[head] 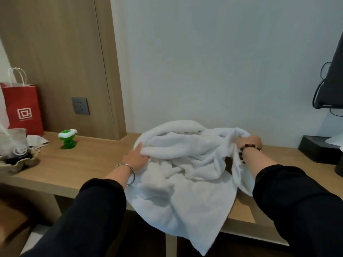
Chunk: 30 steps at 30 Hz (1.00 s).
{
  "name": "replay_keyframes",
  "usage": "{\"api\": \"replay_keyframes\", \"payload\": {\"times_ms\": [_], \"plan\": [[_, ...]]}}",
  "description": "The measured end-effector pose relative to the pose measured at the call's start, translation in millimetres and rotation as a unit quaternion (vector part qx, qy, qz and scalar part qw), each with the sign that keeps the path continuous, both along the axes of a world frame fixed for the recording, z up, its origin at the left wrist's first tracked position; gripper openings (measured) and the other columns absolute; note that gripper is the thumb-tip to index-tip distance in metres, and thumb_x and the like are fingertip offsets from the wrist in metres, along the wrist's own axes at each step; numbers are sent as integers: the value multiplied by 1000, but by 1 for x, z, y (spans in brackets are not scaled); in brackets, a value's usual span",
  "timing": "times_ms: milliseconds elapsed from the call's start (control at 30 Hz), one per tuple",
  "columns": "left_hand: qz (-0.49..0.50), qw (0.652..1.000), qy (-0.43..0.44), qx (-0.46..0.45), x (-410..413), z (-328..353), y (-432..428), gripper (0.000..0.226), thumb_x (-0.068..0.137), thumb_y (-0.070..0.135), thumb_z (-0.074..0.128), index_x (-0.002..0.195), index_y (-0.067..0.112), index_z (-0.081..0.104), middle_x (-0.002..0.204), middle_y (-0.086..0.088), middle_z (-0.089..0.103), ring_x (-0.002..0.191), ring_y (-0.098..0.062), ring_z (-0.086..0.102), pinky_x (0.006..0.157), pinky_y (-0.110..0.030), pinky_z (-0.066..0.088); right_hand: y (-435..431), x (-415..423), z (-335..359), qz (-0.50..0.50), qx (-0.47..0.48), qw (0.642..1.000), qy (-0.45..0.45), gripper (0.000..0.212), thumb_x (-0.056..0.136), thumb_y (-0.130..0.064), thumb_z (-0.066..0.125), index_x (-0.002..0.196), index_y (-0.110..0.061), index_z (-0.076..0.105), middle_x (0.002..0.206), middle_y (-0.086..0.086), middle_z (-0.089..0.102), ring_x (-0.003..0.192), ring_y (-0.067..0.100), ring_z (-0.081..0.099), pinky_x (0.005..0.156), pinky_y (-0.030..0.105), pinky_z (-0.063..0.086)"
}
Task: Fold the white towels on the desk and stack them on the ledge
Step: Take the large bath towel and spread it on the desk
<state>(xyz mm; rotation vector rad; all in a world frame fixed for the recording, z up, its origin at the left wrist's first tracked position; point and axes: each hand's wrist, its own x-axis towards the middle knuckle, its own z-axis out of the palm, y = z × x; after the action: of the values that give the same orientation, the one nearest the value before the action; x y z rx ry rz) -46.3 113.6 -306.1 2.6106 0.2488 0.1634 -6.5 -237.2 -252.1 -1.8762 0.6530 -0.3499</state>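
A crumpled heap of white towels [185, 164] lies on the wooden desk [83, 160], one corner hanging over the front edge. My left hand [137, 156] grips a fold at the heap's left side. At the heap's right side my right hand [250, 143], with a bead bracelet on the wrist, holds another bunch of towel. Both arms wear black sleeves. How many towels are in the heap I cannot tell.
A red paper bag [23, 108] stands at the back left against the wood panel. Near it are a green and white plastic item [67, 139] and a cardboard cup tray [16, 160]. A black box [319, 149] sits at the right, below a dark screen [332, 80].
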Motion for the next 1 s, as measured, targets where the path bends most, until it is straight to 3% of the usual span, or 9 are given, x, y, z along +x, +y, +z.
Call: {"api": "replay_keyframes", "payload": {"times_ms": [133,267,400,533,600,667,833,900,1000], "plan": [[-50,937,1,-345,-8,6,-30,64,90,10,60,147,16,32,143,-7,45,125,-22,46,92,-30,40,48,10,43,57,-69,982,-166,26,91,-14,53,113,0,54,116,19,60,108,30,57,86,36,44],[-72,788,57,-609,-25,-6,-65,38,92,-3,48,125,15,53,79,-3,64,55,-11,53,58,-28,55,134,-2,102,276,-4,914,-296,30,89,-7,55,119,-9,56,111,8,60,103,20,56,88,28,45],[-36,615,-15,-788,-31,-10,-45,33,94,45,46,110,19,59,104,-13,62,91,-27,61,78,-42,54,167,-19,111,611,150,768,-120,37,91,-7,60,124,-22,54,115,0,58,114,14,55,90,28,46],[22,539,-107,-835,-32,-15,2,75,85,76,27,132,22,50,131,-10,53,125,-35,45,107,-53,31,128,-5,82,323,3,904,-280,23,88,-2,56,109,-4,66,114,16,66,107,26,61,85,28,47],[100,557,-120,-816,-34,-15,6,76,80,74,44,139,28,40,133,-3,48,130,-30,42,108,-54,28,103,-2,53,244,-165,927,-230,27,91,-15,53,113,-5,64,117,14,64,109,28,58,88,28,42],[204,617,-205,-732,-35,-9,-2,77,79,56,66,142,29,32,132,2,50,124,-25,49,105,-46,38,91,-4,15,348,-239,903,-76,45,90,-37,54,128,-14,54,121,7,59,107,26,56,86,30,42],[108,900,-384,-177,-20,14,-40,94,73,37,74,148,20,20,151,-11,27,139,-29,25,112,-45,25,93,-24,-44,503,-219,831,91,119,69,-62,69,151,-23,-9,149,0,26,133,25,35,107,39,33],[-4,939,-336,70,-12,16,-51,93,76,43,67,150,27,14,158,-8,13,145,-29,7,114,-52,12,90,-30,-57,526,-265,802,102,130,65,-54,76,146,-30,-22,144,-1,35,124,21,43,102,37,39],[-169,921,-193,293,-3,16,-61,79,82,41,62,148,34,20,155,4,22,144,-20,10,113,-52,6,85,-38,-69,534,-304,786,64,131,67,-35,80,143,-32,-26,130,-1,46,108,19,49,87,31,43]]}}
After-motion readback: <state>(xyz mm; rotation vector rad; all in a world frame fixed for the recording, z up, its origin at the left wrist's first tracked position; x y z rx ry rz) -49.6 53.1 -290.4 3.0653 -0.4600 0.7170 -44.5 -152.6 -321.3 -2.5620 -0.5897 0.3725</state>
